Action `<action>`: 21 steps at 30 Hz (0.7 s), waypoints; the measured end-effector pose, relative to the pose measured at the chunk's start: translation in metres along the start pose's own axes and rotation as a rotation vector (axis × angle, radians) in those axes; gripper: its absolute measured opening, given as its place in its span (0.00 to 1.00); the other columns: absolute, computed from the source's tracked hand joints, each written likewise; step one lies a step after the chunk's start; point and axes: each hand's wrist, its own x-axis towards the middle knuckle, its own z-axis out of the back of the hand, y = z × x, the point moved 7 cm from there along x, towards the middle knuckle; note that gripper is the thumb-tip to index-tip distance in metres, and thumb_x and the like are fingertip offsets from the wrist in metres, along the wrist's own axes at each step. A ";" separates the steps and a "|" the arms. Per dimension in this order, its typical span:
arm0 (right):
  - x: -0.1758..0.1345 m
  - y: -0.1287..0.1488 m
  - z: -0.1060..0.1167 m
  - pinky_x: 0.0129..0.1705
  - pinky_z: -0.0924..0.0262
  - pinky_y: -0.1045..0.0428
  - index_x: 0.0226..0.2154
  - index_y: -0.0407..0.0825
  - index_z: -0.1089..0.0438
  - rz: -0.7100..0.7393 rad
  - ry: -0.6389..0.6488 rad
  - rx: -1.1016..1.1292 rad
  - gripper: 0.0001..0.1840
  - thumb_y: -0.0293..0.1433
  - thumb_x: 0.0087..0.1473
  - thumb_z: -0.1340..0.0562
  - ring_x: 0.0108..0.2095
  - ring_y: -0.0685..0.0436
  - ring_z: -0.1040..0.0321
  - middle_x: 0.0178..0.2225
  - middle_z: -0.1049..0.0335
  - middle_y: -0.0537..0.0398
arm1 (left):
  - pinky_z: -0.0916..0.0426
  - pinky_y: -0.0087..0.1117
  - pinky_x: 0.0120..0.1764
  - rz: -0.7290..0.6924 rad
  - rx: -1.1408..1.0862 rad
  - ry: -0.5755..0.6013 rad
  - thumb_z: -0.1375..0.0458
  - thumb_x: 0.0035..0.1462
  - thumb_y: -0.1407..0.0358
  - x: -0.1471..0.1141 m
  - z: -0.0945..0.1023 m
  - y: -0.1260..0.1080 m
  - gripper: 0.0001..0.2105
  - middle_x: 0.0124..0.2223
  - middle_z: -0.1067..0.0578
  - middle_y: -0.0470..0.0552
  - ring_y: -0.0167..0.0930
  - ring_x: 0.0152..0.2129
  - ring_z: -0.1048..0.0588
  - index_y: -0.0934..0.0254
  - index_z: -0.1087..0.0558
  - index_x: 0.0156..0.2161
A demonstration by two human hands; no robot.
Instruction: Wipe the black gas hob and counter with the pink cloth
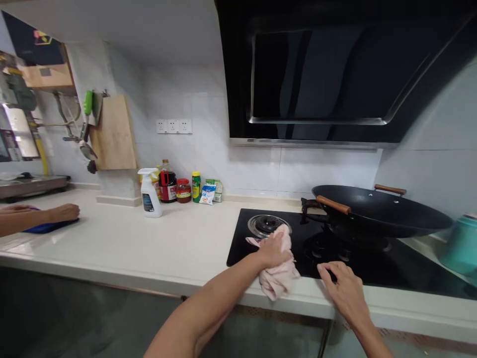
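With the white spray bottle (150,198) standing left of centre, my left hand (274,250) clutches a pink cloth (278,281) on the cooktop (241,247) at lower centre, seemingly mid-wipe, the next stroke probably needing to skirt the burner (265,223), while my empty right hand (345,288) sits parted-fingered at lower right.
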 end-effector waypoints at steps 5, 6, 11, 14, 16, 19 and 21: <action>-0.002 -0.016 0.004 0.48 0.42 0.42 0.38 0.51 0.24 -0.061 -0.108 0.002 0.30 0.53 0.64 0.52 0.45 0.35 0.33 0.45 0.27 0.46 | 0.61 0.66 0.65 -0.245 0.052 0.137 0.44 0.51 0.36 -0.031 -0.041 -0.066 0.45 0.76 0.56 0.51 0.53 0.71 0.60 0.50 0.47 0.70; -0.002 -0.019 0.004 0.47 0.42 0.42 0.38 0.51 0.24 -0.082 -0.117 -0.001 0.31 0.53 0.64 0.54 0.45 0.34 0.34 0.45 0.27 0.45 | 0.60 0.68 0.64 -0.286 0.073 0.137 0.45 0.53 0.37 -0.036 -0.046 -0.075 0.41 0.76 0.56 0.50 0.55 0.70 0.58 0.47 0.44 0.69; -0.003 -0.020 0.003 0.44 0.42 0.43 0.38 0.52 0.23 -0.094 -0.063 -0.093 0.32 0.52 0.65 0.56 0.44 0.35 0.34 0.45 0.27 0.47 | 0.47 0.60 0.61 -0.284 0.119 0.091 0.48 0.59 0.41 -0.049 -0.041 -0.071 0.26 0.74 0.49 0.43 0.50 0.64 0.42 0.43 0.30 0.60; -0.003 -0.017 0.002 0.43 0.42 0.42 0.39 0.52 0.23 -0.076 -0.042 -0.128 0.33 0.52 0.65 0.57 0.43 0.36 0.34 0.44 0.27 0.47 | 0.44 0.56 0.61 -0.253 0.148 0.024 0.44 0.60 0.44 -0.067 -0.022 -0.038 0.22 0.73 0.46 0.43 0.47 0.62 0.39 0.42 0.27 0.57; -0.004 -0.017 0.002 0.42 0.42 0.43 0.39 0.52 0.23 -0.079 -0.027 -0.132 0.33 0.51 0.66 0.58 0.42 0.36 0.34 0.44 0.27 0.48 | 0.44 0.55 0.61 -0.229 0.184 -0.063 0.44 0.62 0.46 -0.088 -0.003 -0.006 0.20 0.73 0.44 0.45 0.46 0.64 0.40 0.43 0.26 0.57; -0.005 -0.015 0.001 0.43 0.42 0.42 0.40 0.53 0.23 -0.067 -0.005 -0.135 0.33 0.51 0.66 0.58 0.43 0.36 0.34 0.44 0.27 0.49 | 0.44 0.53 0.63 -0.135 0.249 -0.199 0.47 0.65 0.49 -0.129 0.030 0.049 0.20 0.72 0.43 0.50 0.44 0.66 0.41 0.46 0.27 0.59; -0.005 -0.014 0.002 0.43 0.42 0.42 0.40 0.53 0.23 -0.058 0.005 -0.134 0.33 0.50 0.67 0.58 0.43 0.36 0.34 0.44 0.27 0.49 | 0.43 0.51 0.64 -0.049 0.308 -0.217 0.47 0.65 0.49 -0.158 0.052 0.087 0.23 0.72 0.44 0.52 0.44 0.67 0.42 0.49 0.31 0.62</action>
